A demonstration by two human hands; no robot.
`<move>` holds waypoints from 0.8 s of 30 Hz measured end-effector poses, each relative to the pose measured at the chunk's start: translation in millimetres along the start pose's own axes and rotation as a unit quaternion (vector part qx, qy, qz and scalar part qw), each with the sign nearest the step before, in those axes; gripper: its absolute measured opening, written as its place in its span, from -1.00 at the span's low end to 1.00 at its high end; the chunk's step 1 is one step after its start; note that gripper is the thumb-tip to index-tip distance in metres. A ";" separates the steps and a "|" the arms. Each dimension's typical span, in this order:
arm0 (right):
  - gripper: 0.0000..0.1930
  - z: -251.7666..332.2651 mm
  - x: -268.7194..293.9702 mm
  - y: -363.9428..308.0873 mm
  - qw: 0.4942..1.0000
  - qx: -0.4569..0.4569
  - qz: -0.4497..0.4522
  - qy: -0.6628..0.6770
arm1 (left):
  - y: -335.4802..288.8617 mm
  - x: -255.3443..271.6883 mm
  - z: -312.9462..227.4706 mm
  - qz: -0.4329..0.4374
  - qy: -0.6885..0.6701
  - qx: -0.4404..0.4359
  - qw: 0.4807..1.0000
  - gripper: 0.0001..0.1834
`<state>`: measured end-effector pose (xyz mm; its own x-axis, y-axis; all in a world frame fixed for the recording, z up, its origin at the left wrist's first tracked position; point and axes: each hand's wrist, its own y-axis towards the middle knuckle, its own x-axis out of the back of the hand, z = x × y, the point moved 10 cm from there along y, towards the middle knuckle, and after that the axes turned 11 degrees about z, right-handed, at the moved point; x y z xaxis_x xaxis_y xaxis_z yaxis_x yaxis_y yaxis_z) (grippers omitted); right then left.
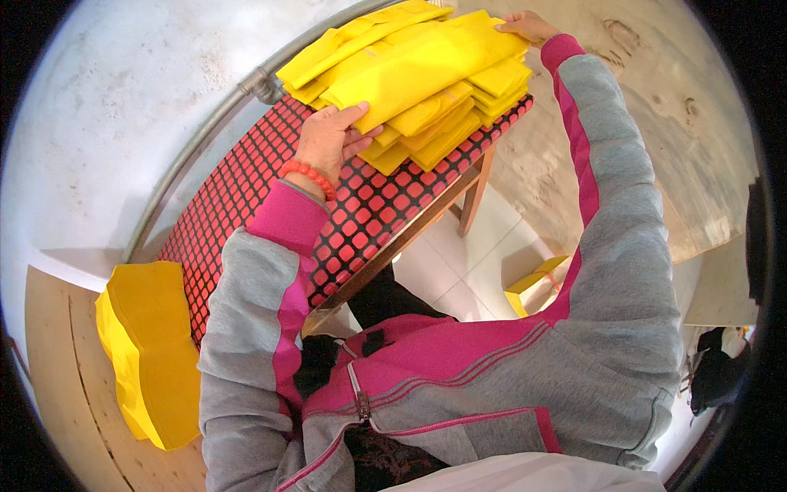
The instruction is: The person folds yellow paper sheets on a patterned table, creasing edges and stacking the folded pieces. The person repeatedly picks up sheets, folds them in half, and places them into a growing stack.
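A pile of folded yellow fabric pieces [447, 111] lies on a bench covered in red-and-black checked cloth [352, 221]. Across the top of the pile stretches one long yellow fabric piece [426, 70]. My left hand [328, 139], with a red bead bracelet at the wrist, pinches its near left end between thumb and fingers. At the far right end, my right hand [529, 28] grips the same piece, its fingertips partly hidden by the cloth.
More yellow fabric [152, 353] lies on a wooden surface [57, 328] at the left. A grey pipe [176, 168] runs along the white wall behind the bench. On the right is a large wooden board [639, 107]; a yellow item [533, 283] lies low beside the bench.
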<state>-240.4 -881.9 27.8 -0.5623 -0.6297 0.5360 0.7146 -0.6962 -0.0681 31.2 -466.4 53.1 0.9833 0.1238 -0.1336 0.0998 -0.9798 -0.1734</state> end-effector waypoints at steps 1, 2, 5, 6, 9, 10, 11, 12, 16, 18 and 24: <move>-0.67 -5.1 3.6 1.1 1.000 0.011 -0.007 0.013 | 0.2 1.9 2.3 -0.001 -0.003 0.005 1.000 -0.70; -0.66 -10.7 6.4 1.7 0.999 0.017 -0.009 0.027 | 1.1 4.2 4.0 -0.003 -0.006 0.008 1.000 -0.68; -0.62 -21.0 6.4 2.5 0.997 0.035 -0.004 0.067 | 2.0 10.5 8.8 -0.006 -0.025 0.017 1.000 -0.65; -0.61 -21.9 2.1 4.2 0.996 0.042 0.000 0.081 | 1.6 11.9 10.4 -0.005 -0.036 0.019 0.999 -0.63; -0.58 -26.0 8.7 -1.9 0.994 0.045 -0.052 0.090 | -0.7 17.7 13.5 -0.015 -0.067 0.017 0.997 -0.63; -0.56 -21.7 9.4 -4.4 0.989 0.075 -0.038 0.121 | -0.1 19.6 13.1 -0.015 -0.074 0.018 0.997 -0.65; -0.57 -26.2 16.1 -7.8 0.988 0.054 -0.066 0.126 | -0.1 21.3 13.3 -0.016 -0.081 0.018 0.996 -0.66; -0.57 -30.4 25.0 -14.2 0.986 0.034 -0.094 0.130 | 0.6 22.0 13.4 -0.016 -0.102 0.006 0.995 -0.71; -0.56 -7.4 50.9 -44.3 0.979 -0.001 -0.196 0.059 | 7.1 27.8 15.8 -0.024 -0.081 -0.006 0.996 -0.71; -0.58 43.0 47.7 -78.1 0.950 0.093 -0.296 0.010 | 5.1 36.5 16.2 -0.041 -0.071 -0.014 0.997 -0.70; -0.69 219.8 -98.2 -206.8 0.896 0.339 -0.284 0.042 | -53.7 54.2 14.7 -0.057 -0.077 -0.045 0.994 -0.71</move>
<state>-241.5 -600.3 174.2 -0.9240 -0.2844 0.2557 0.3767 -0.5609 0.7372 76.9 -404.8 40.8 0.9308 0.2502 -0.2666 0.2289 -0.9674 -0.1086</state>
